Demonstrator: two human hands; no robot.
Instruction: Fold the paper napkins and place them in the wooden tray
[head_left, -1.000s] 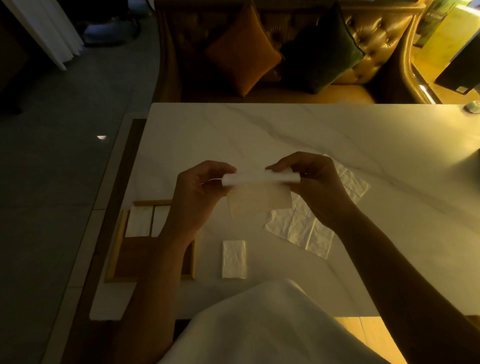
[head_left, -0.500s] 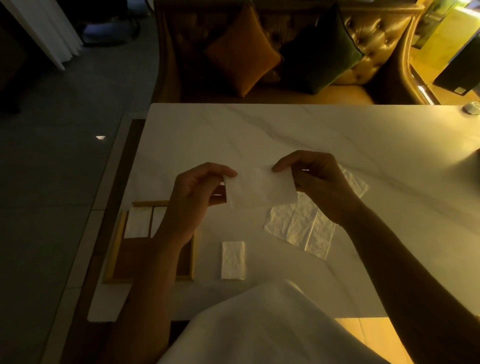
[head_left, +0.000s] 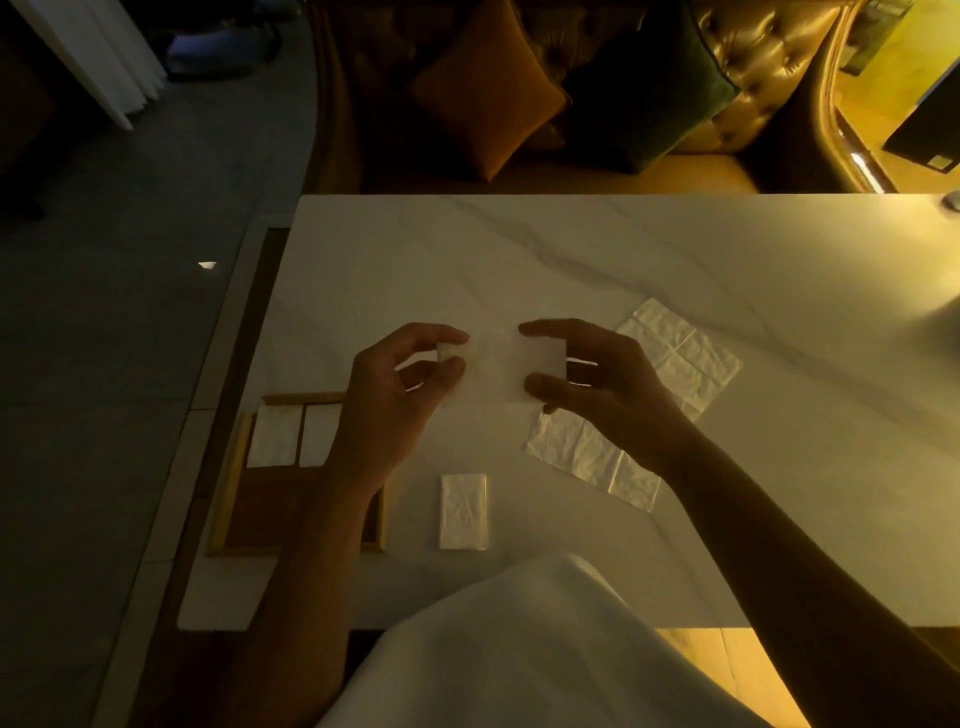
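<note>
Napkin (head_left: 500, 371) between both hands (head_left: 395, 402) (head_left: 615, 397)

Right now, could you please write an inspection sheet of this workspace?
Surface: marble table, dim light.
Job's things: wooden tray holds two folded napkins; a third folded napkin lies beside it; unfolded sheets lie flat, count unclear; held napkin between the hands.
Clutter: nothing seen.
Hands: left hand and right hand each pinch one end of the held napkin.
Cables: nothing seen.
Surroundings: tufted sofa, orange cushion, dark green cushion, grey floor.
</note>
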